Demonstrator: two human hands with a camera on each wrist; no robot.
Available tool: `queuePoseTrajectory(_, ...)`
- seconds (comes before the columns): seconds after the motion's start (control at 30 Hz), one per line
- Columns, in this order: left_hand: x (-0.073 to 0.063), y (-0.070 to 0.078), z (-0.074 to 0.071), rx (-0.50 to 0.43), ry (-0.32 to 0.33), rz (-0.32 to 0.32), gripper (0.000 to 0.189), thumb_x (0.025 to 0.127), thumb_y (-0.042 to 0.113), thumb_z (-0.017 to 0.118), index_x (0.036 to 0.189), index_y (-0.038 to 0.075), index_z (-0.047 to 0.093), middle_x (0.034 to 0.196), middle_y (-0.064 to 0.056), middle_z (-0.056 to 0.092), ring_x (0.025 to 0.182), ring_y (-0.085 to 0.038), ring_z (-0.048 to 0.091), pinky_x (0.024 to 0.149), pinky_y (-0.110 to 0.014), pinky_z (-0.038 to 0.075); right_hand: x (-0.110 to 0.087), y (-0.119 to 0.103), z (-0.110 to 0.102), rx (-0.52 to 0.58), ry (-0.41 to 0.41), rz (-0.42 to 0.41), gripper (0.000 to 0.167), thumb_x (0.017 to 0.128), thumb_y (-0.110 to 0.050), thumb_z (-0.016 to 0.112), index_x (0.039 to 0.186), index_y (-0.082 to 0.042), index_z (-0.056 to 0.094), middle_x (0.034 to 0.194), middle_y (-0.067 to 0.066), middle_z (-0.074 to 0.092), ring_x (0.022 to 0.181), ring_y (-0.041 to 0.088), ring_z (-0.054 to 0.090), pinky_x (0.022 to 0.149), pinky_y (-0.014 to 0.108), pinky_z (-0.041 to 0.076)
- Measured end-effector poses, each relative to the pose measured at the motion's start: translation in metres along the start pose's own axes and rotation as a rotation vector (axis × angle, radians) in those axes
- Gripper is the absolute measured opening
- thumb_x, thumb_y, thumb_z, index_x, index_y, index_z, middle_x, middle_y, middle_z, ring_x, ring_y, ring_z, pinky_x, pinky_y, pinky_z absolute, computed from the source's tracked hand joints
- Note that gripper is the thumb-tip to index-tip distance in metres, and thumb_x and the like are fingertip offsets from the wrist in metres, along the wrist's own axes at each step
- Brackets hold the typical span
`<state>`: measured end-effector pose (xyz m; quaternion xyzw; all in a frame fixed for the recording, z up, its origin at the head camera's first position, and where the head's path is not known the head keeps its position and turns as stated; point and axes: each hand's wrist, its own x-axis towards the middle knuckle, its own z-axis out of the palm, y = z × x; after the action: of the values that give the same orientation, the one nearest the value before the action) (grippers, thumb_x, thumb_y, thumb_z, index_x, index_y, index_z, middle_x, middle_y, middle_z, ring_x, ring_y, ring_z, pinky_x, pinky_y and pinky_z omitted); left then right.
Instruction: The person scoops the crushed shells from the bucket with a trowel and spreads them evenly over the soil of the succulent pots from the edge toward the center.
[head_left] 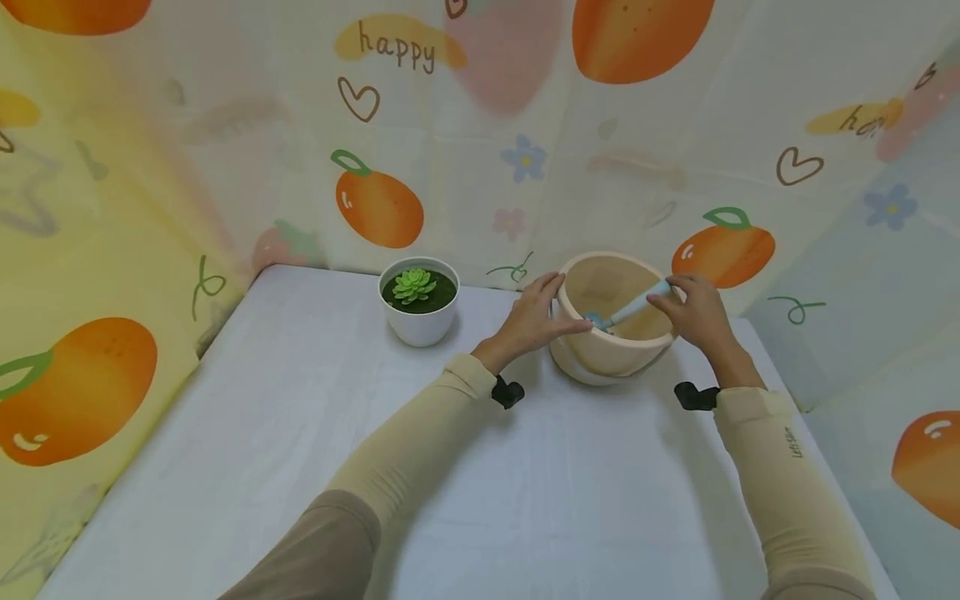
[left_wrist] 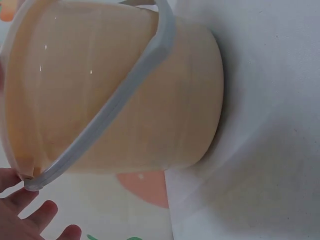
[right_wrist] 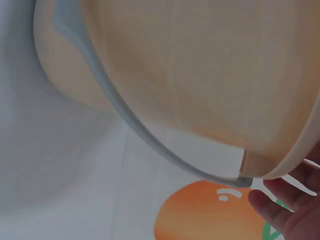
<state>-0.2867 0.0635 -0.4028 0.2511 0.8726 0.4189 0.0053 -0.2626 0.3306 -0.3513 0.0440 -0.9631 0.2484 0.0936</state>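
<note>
A cream bucket [head_left: 611, 354] with a pale grey swing handle [left_wrist: 112, 107] stands upright on the white table, its handle hanging down against the near side. At its left rim, my left hand [head_left: 530, 317] holds on, thumb over the front edge and fingers by the handle joint. A light blue tool [head_left: 633, 307] leans inside the bucket, its lower end partly hidden by the front rim. My right hand [head_left: 697, 310] pinches the tool's upper end between thumb and finger at the right rim. Its other fingers [right_wrist: 270, 207] lie close outside the rim.
A white pot [head_left: 422, 325] with a green succulent [head_left: 414, 286] stands to the left of the bucket. The white-covered table [head_left: 570, 492] reaches toward me. Behind it hangs a fruit-printed cloth [head_left: 465, 158], close to the bucket's far side.
</note>
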Motion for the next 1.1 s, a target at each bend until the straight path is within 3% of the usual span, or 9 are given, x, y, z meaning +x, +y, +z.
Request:
queuePoseTrajectory(0.27, 0.002, -0.003, -0.004, -0.021, 0.042, -0.022, 0.097, 0.079, 0.056, 0.072, 0.155, 0.016, 0.027, 0.16, -0.005, 0.027, 0.146, -0.026, 0.028, 0.113, -0.058, 0.03, 0.012, -0.021, -0.001, 0.105, 0.06, 0.04, 0.046, 0.098, -0.027, 0.059, 0.125, 0.009, 0.056, 0.119, 0.031, 0.062, 0.109, 0.043, 0.057, 0.098, 0.055, 0.046)
queuePoseTrajectory(0.33, 0.002, -0.004, -0.005, -0.043, 0.038, -0.035, 0.097, 0.079, 0.057, 0.072, 0.155, 0.016, 0.027, 0.161, -0.003, 0.026, 0.145, -0.025, 0.03, 0.113, -0.058, 0.03, 0.015, -0.028, 0.0, 0.124, 0.078, 0.042, 0.043, 0.097, -0.026, 0.061, 0.123, 0.007, 0.058, 0.116, 0.03, 0.064, 0.103, 0.038, 0.06, 0.093, 0.046, 0.049)
queuePoseTrajectory(0.43, 0.003, -0.003, -0.006, -0.068, 0.029, -0.039, 0.097, 0.079, 0.058, 0.072, 0.154, 0.016, 0.028, 0.16, -0.002, 0.025, 0.143, -0.024, 0.032, 0.113, -0.059, 0.029, 0.019, -0.034, 0.002, 0.215, 0.089, 0.05, 0.041, 0.094, -0.024, 0.065, 0.121, 0.006, 0.06, 0.11, 0.025, 0.066, 0.089, 0.019, 0.065, 0.08, 0.024, 0.052)
queuePoseTrajectory(0.57, 0.004, -0.004, -0.004, -0.088, 0.022, -0.033, 0.098, 0.079, 0.058, 0.072, 0.154, 0.015, 0.028, 0.16, -0.002, 0.025, 0.144, -0.024, 0.031, 0.114, -0.059, 0.028, 0.024, -0.041, 0.009, 0.366, 0.024, 0.069, 0.042, 0.092, -0.024, 0.068, 0.117, 0.009, 0.061, 0.091, 0.004, 0.066, 0.072, -0.003, 0.06, 0.068, 0.009, 0.05)
queuePoseTrajectory(0.67, 0.003, -0.005, -0.004, -0.091, 0.025, -0.034, 0.097, 0.079, 0.057, 0.073, 0.154, 0.016, 0.027, 0.16, -0.002, 0.025, 0.145, -0.024, 0.03, 0.114, -0.059, 0.029, 0.026, -0.046, 0.015, 0.415, -0.063, 0.08, 0.038, 0.092, -0.024, 0.068, 0.111, 0.01, 0.062, 0.081, -0.007, 0.064, 0.069, -0.003, 0.062, 0.068, 0.012, 0.053)
queuePoseTrajectory(0.77, 0.002, -0.007, -0.002, -0.086, 0.035, -0.034, 0.096, 0.079, 0.057, 0.073, 0.154, 0.016, 0.029, 0.16, -0.001, 0.025, 0.146, -0.024, 0.029, 0.114, -0.058, 0.029, 0.026, -0.048, 0.019, 0.384, -0.113, 0.066, 0.035, 0.093, -0.024, 0.066, 0.107, 0.008, 0.064, 0.084, 0.003, 0.069, 0.072, 0.006, 0.066, 0.07, 0.015, 0.054)
queuePoseTrajectory(0.9, 0.002, -0.009, 0.001, -0.095, 0.031, -0.029, 0.097, 0.078, 0.057, 0.074, 0.153, 0.015, 0.03, 0.16, -0.002, 0.026, 0.145, -0.023, 0.03, 0.114, -0.058, 0.028, 0.022, -0.048, 0.017, 0.251, -0.083, 0.034, 0.033, 0.095, -0.027, 0.064, 0.103, 0.005, 0.062, 0.092, 0.017, 0.069, 0.076, 0.017, 0.068, 0.068, 0.017, 0.053)
queuePoseTrajectory(1.1, 0.003, -0.01, 0.007, -0.105, 0.038, -0.002, 0.098, 0.076, 0.055, 0.076, 0.152, 0.012, 0.032, 0.158, -0.003, 0.029, 0.142, -0.023, 0.034, 0.113, -0.056, 0.031, 0.017, -0.042, 0.008, 0.059, -0.033, -0.018, 0.036, 0.098, -0.028, 0.059, 0.107, 0.006, 0.055, 0.087, 0.018, 0.056, 0.079, 0.028, 0.052, 0.067, 0.031, 0.041)
